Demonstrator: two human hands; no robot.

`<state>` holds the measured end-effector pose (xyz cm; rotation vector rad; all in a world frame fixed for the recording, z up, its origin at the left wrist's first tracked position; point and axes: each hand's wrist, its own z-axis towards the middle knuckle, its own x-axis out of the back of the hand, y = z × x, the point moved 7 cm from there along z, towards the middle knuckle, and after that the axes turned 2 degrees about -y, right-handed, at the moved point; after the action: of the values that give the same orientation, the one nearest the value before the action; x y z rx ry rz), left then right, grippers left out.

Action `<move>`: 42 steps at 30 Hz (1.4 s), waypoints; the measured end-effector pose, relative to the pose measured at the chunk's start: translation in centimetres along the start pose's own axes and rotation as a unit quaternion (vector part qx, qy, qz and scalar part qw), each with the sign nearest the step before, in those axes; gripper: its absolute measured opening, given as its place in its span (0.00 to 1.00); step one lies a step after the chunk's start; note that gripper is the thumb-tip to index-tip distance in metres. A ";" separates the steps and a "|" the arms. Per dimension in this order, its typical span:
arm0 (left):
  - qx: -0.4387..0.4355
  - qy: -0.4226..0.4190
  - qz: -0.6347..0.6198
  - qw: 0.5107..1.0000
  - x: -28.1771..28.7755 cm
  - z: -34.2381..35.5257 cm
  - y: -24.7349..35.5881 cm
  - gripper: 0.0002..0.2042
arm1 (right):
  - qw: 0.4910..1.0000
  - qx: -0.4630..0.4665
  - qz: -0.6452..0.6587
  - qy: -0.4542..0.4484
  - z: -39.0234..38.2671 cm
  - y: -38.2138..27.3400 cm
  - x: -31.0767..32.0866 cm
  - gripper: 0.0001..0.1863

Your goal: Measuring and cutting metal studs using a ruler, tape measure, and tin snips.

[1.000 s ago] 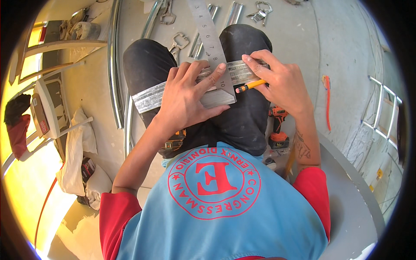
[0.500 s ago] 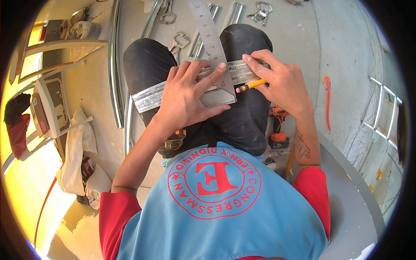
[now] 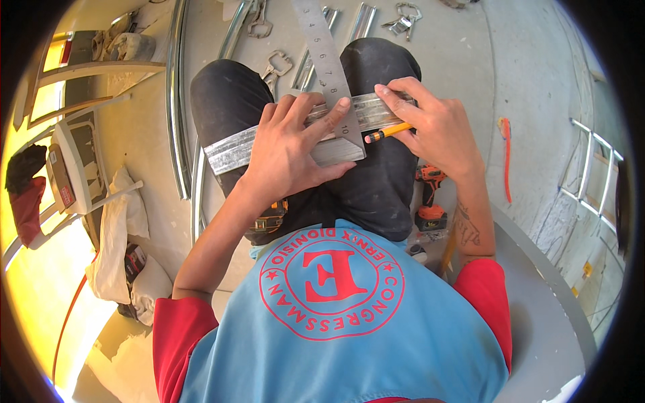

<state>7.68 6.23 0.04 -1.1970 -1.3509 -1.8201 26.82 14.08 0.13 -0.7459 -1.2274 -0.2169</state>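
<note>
Across my dark-trousered thighs lies a silvery metal channel (image 3: pixel 232 149). A steel try square (image 3: pixel 326 67) rests over it, its marked blade pointing away from me and its thick stock at the near edge. My left hand (image 3: pixel 285 144) is closed over both, thumb on the blade, clamping the square to the channel. The channel's right end is under my right hand (image 3: pixel 440 127), whose thumb and fingers pinch around it. That same hand also holds a yellow pencil (image 3: pixel 391 131), eraser end toward the square; its point is hidden.
Locking clamps (image 3: pixel 276 67) and more metal channels (image 3: pixel 176 101) lie on the floor ahead and left. An orange cordless drill (image 3: pixel 431 180) stands by my right thigh, and a yellow-black tool (image 3: pixel 272 218) is partly under my left forearm. An orange strip (image 3: pixel 508 161) lies at right.
</note>
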 end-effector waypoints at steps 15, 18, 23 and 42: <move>-0.001 0.010 0.003 1.000 0.0 0.0 0.2 0.47 | 0.948 -0.054 0.257 0.178 -0.7 -0.5 4.1 0.14; -0.004 0.019 0.008 1.000 0.1 0.0 0.2 0.47 | 0.921 0.018 0.319 0.225 -1.7 -1.2 4.5 0.14; -0.006 0.019 0.002 1.000 0.0 0.1 0.2 0.47 | 0.824 -0.194 0.420 0.326 -3.6 -2.4 -0.9 0.10; -0.012 0.029 -0.005 0.999 -0.3 -0.3 -0.1 0.45 | 0.920 -0.093 0.170 0.340 -1.5 -5.5 -1.6 0.11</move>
<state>7.66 5.98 -0.27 -1.1425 -1.3078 -1.8691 24.53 8.65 0.67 -0.9328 -0.4077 -0.2768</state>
